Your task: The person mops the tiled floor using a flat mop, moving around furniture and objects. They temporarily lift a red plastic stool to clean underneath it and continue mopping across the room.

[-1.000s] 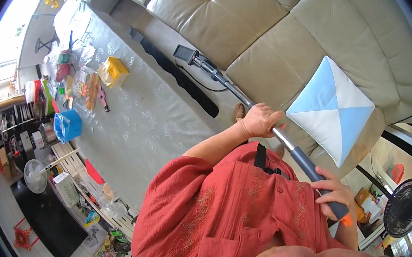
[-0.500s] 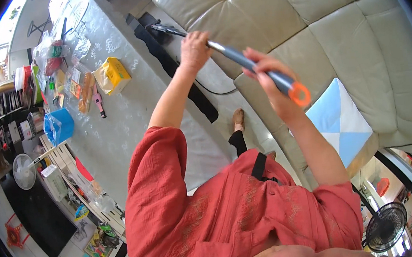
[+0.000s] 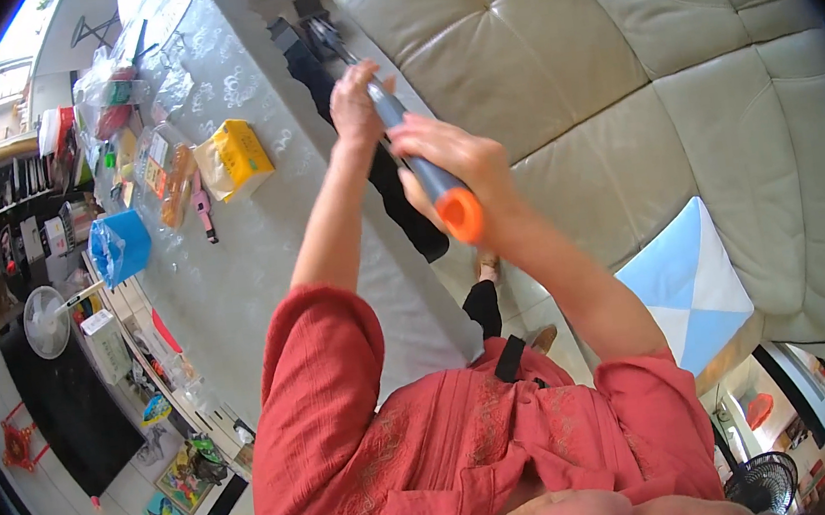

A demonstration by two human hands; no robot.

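Both hands are on a long mop (image 3: 400, 113) with a grey grip, a metal shaft and an orange ring at its near end. My left hand (image 3: 354, 103) is closed round the shaft, farther from me. My right hand (image 3: 458, 162) grips the grey handle just beyond the orange end. The pole slants away from me, down into the gap between the covered table and the sofa. At its far end a dark joint and part of the dark head (image 3: 311, 7) show near the floor.
On the left stands a table (image 3: 259, 233) in a pale grey cover, with a yellow tissue pack (image 3: 243, 160), a pink watch (image 3: 203, 207), a blue bin (image 3: 120, 248) and food bags. To the right, a beige leather sofa (image 3: 611, 136) bears a blue-and-white cushion (image 3: 687, 284).
The mop's orange end has swung left, and the pole points more straight ahead. My right hand has moved left with it, closer to my left hand, which has shifted slightly left.
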